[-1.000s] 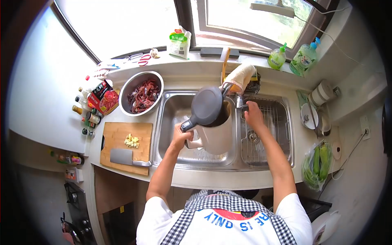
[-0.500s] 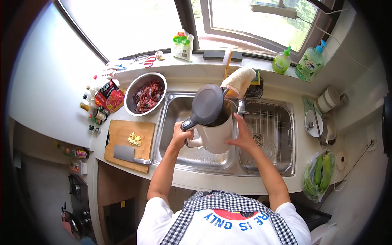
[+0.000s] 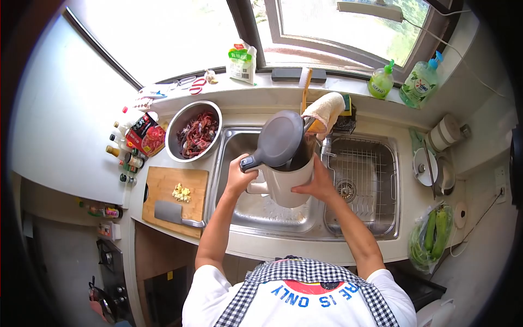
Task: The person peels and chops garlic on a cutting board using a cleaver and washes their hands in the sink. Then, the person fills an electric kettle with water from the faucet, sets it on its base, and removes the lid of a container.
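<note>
Over the left sink basin (image 3: 248,218), I hold a white kettle (image 3: 280,185) with its dark grey lid (image 3: 280,139) raised. My left hand (image 3: 237,175) is closed at the top of the kettle's handle, beside the lid hinge. Against the far side of the white body lies my right hand (image 3: 318,182), thumb in front and fingers behind, gripping it. The kettle's mouth is close to the tap (image 3: 327,146), which a towel (image 3: 328,109) partly covers. What is inside the kettle is mostly hidden.
Left of the sink stand a steel bowl (image 3: 215,117) of dark red crayfish and a cutting board (image 3: 171,177) with chopped pieces and a cleaver (image 3: 169,211). A wire rack (image 3: 370,169) sits in the right basin. Bagged green vegetables (image 3: 430,234) lie at the right.
My right hand has come in closer around the kettle's side, its fingers now partly behind the body. The kettle has tilted slightly, and the view has shifted a little.
</note>
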The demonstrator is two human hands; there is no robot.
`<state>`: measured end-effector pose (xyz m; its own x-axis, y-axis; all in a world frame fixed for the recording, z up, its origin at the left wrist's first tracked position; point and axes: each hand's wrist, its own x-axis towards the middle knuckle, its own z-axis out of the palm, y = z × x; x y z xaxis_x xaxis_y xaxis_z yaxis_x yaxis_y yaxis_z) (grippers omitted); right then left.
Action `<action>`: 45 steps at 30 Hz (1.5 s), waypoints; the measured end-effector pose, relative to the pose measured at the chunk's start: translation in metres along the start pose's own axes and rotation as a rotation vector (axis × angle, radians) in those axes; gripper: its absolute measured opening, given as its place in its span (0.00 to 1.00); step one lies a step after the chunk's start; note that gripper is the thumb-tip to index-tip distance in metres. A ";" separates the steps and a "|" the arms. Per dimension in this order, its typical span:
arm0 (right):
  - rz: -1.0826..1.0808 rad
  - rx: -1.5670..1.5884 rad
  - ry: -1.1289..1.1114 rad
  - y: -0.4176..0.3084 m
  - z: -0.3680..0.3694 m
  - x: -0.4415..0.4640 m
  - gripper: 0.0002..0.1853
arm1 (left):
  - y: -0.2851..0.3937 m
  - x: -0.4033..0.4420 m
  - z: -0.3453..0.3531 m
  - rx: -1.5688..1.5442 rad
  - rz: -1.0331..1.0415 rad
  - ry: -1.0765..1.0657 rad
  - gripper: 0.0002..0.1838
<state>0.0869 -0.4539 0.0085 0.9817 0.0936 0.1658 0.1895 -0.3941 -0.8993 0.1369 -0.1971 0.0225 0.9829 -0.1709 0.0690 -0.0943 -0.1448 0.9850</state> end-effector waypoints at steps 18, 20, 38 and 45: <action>-0.012 -0.047 0.302 0.043 -0.024 -0.030 0.32 | -0.031 -0.019 0.014 -0.291 -0.048 0.228 0.15; -0.086 -0.141 0.434 0.027 -0.043 -0.023 0.25 | -0.041 -0.020 0.011 -0.269 -0.038 0.200 0.15; -0.649 -0.680 0.250 -0.084 -0.080 0.105 0.11 | -0.044 -0.023 0.008 -0.214 -0.059 0.167 0.16; -0.338 -0.723 -0.067 -0.104 -0.089 0.125 0.12 | -0.023 -0.026 0.014 -0.226 -0.094 0.192 0.12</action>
<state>0.1912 -0.4824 0.1590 0.8702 0.3596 0.3369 0.4643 -0.8273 -0.3162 0.1113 -0.2034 -0.0042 0.9996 0.0234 -0.0170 0.0153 0.0730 0.9972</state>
